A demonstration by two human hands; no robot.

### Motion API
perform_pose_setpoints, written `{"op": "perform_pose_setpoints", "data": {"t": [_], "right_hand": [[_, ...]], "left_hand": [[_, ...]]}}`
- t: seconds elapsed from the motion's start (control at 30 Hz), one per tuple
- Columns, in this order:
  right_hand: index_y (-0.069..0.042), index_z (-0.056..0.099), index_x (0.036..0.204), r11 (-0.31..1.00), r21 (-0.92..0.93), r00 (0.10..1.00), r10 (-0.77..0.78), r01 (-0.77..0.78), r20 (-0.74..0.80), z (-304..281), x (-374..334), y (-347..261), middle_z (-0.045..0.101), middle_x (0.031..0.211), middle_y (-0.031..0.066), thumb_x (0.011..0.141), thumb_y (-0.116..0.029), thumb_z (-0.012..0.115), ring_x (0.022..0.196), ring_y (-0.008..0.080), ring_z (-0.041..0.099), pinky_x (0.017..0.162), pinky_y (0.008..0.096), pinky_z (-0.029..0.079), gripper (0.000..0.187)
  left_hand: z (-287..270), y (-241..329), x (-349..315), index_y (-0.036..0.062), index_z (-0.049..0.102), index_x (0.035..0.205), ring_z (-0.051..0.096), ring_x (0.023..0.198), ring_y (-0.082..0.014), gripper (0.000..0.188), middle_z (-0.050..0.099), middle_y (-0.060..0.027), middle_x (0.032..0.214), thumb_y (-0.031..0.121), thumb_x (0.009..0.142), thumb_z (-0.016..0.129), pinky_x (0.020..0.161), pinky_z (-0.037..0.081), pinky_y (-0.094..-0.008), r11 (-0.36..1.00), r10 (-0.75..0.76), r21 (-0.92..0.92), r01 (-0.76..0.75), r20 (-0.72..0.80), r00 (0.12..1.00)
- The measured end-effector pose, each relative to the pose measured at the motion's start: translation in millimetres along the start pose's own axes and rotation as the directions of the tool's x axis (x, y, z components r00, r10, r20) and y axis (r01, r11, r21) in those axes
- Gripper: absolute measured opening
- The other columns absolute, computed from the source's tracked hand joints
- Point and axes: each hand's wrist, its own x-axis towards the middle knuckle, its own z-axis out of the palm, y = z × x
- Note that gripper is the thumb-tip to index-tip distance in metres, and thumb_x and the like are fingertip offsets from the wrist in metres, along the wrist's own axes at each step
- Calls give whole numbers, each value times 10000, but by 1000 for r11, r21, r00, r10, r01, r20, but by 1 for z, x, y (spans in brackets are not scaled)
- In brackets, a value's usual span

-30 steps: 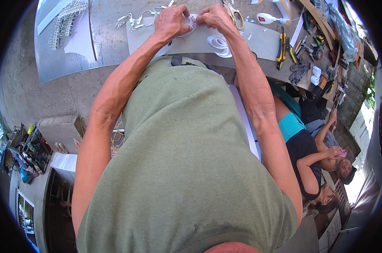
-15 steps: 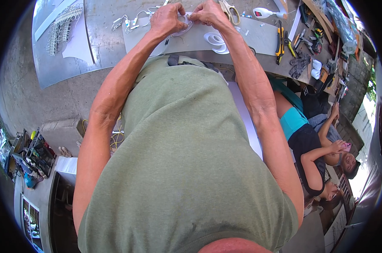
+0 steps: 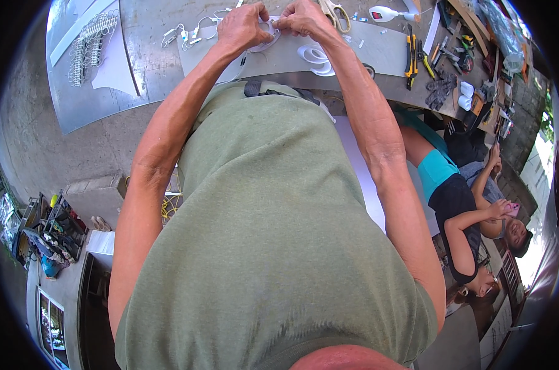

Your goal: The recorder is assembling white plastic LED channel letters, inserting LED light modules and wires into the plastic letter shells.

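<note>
At the far middle of the workbench, my left hand point(image 3: 244, 26) and my right hand point(image 3: 303, 20) face each other with bent, pinched fingers. Between them sits a small white ring-shaped piece point(image 3: 273, 43). My left fingers grip its left side, while the right thumb and fingertips pinch at its upper right rim. Fine detail at the fingertips is too small to make out. A second white curved piece point(image 3: 316, 60) lies beside my right forearm. Cream-handled scissors point(image 3: 343, 24) rest next to my right hand. Left of my left hand are small white modules on wires point(image 3: 187, 36).
A pile of wired modules point(image 3: 95, 46) lies at the far left. To the right are a white bottle point(image 3: 387, 14), a yellow-black utility knife point(image 3: 410, 58), grey gloves point(image 3: 440, 91) and scattered tools. Two people point(image 3: 471, 216) are at the right, one hand holding a pink phone.
My hands keep their grip on the white ring-shaped piece, with barely visible finger movement. The whole view has shifted slightly.
</note>
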Motion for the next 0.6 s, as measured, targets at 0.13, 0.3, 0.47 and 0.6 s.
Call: {"op": "perform_pose_setpoints", "data": {"t": [0.13,0.3,0.47,0.6], "right_hand": [[-3,717,650,1000,-15,1000,0,0,27,-3,0,-5,653,560,100,689,-283,720,512,180,630,495,326,482,283],[-40,754,772,1000,15,1000,-9,9,8,0,3,2,720,684,65,722,-267,817,567,131,644,513,283,489,241],[-45,755,783,1000,12,999,5,-5,39,-2,2,0,719,679,57,730,-274,819,552,123,642,490,276,472,244],[-47,754,778,1000,15,999,5,-5,49,-3,1,1,717,675,56,727,-279,820,552,122,641,492,273,471,247]], "left_hand": [[-1,3,-1,144,716,1069,684,820,-273,518,689,-65,840,335,610,863,709,522,-420,998,-45,45,46,-6,999],[2,3,0,136,714,1066,681,813,-274,527,681,-62,820,333,601,866,703,519,-422,998,-50,47,50,-8,999],[4,-8,0,125,720,1055,673,795,-265,526,675,-64,817,345,601,870,694,514,-414,1000,13,-16,-13,-34,999],[1,-6,0,120,718,1046,674,783,-265,524,676,-66,804,342,597,873,685,512,-416,999,31,-31,-32,-29,999]]}}
